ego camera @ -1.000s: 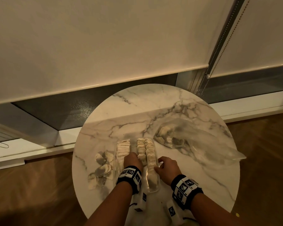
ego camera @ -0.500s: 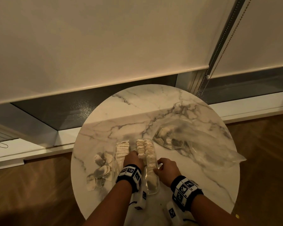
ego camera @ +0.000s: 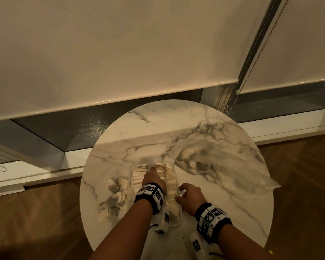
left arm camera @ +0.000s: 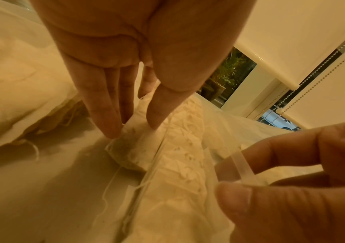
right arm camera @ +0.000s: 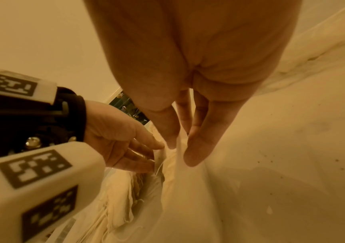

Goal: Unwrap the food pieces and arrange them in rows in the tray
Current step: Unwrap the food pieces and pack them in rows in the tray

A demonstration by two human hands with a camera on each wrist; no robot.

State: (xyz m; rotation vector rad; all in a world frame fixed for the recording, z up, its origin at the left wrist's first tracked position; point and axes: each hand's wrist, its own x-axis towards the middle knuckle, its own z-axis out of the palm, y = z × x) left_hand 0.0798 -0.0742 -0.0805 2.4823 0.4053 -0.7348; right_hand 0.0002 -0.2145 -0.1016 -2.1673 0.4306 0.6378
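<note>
- The left hand [ego camera: 152,177] is reaching into the middle channel of the clear plastic tray [ego camera: 174,223], and its straight fingertips [left arm camera: 110,129] are pressing one pale food piece [left arm camera: 134,148] down against the row. Since the fingers are only pushing and not gripping, the piece is likely to tip or slide out of line if the push lands off-centre.
- The right hand [ego camera: 191,198] is pinching the tray's right rim between thumb and fingers; the thin wall is probably flexing, and a harder squeeze or a tug could be jolting the packed right-hand row [ego camera: 170,186].
- Loose threads [left arm camera: 109,185] are trailing beside the divider and could be snagging a fingertip.
- The tray is sitting near the front of the round marble table [ego camera: 223,196], with three rows partly filled with pale, crinkled, flattish pieces standing on edge.
- Discarded wrappers [ego camera: 114,198] are lying just left of the tray; a clear bag [ego camera: 223,166] with more pieces is lying to the right.
</note>
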